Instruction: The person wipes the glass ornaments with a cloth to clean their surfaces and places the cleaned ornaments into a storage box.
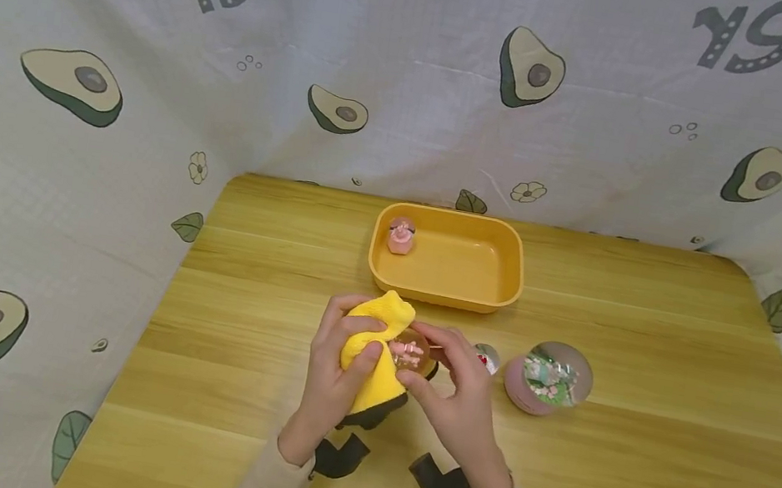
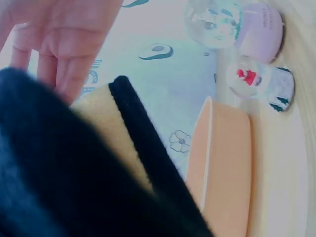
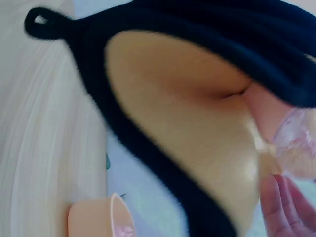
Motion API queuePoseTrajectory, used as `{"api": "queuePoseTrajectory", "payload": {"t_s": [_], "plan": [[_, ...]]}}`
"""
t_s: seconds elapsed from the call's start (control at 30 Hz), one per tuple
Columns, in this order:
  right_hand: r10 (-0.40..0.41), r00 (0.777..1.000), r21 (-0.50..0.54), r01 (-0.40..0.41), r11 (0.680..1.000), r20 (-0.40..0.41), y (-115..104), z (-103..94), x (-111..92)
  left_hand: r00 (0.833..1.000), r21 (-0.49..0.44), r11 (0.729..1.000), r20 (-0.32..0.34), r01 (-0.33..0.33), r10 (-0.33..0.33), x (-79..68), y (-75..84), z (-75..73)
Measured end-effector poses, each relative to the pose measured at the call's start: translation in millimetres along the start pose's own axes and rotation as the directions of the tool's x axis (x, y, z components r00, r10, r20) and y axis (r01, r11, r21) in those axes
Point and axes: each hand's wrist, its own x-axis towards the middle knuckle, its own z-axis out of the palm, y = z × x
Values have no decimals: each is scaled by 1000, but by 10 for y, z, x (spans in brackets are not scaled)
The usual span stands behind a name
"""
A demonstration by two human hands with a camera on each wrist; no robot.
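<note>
My left hand (image 1: 333, 366) grips a yellow cloth (image 1: 381, 384) with a dark border, bunched between thumb and fingers. The cloth lies against a snow globe (image 1: 409, 351) with pink figures inside. From the other side, my right hand (image 1: 465, 398) holds this globe between thumb and fingers. In the right wrist view the cloth (image 3: 182, 118) fills much of the picture, hanging by a dark loop corner, and the globe (image 3: 296, 136) shows at the right edge. The globe's base is mostly hidden by cloth and hands.
A yellow tray (image 1: 440, 298) stands beyond the hands, with a small pink snow globe (image 1: 401, 237) at its left end. Right of my right hand are a small globe with a red figure (image 1: 486, 358) and a large globe on a lilac base (image 1: 527, 389).
</note>
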Motion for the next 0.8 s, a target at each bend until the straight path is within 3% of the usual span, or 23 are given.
{"api": "queuePoseTrajectory", "payload": {"t_s": [0.07, 0.17, 0.27, 0.37, 0.47, 0.67, 0.8], "plan": [[-111, 994, -36, 112, 993, 5, 31, 4, 12, 999, -19, 999, -7, 41, -41, 18, 19, -17], [-270, 963, -38, 270, 962, 13, 79, 7, 38, 994, -44, 993, 1, 107, -107, 42, 49, -52], [-360, 933, -40, 359, 932, 7, 95, -7, 53, 991, -67, 989, 29, 132, -130, 52, 59, -59], [-394, 919, -34, 393, 919, -25, 100, -3, 62, 992, -62, 991, 50, 115, -112, 59, 66, -53], [-370, 926, -39, 368, 929, -71, 101, 14, 51, 997, -41, 997, 52, 66, -64, 58, 54, -39], [-182, 970, -19, 182, 983, -164, 79, 59, -2, 996, 6, 998, 67, -59, 59, 44, 12, -10], [-137, 976, -66, 128, 990, -168, 67, 74, -12, 997, 22, 998, 57, -60, 59, 44, 10, -13]]}}
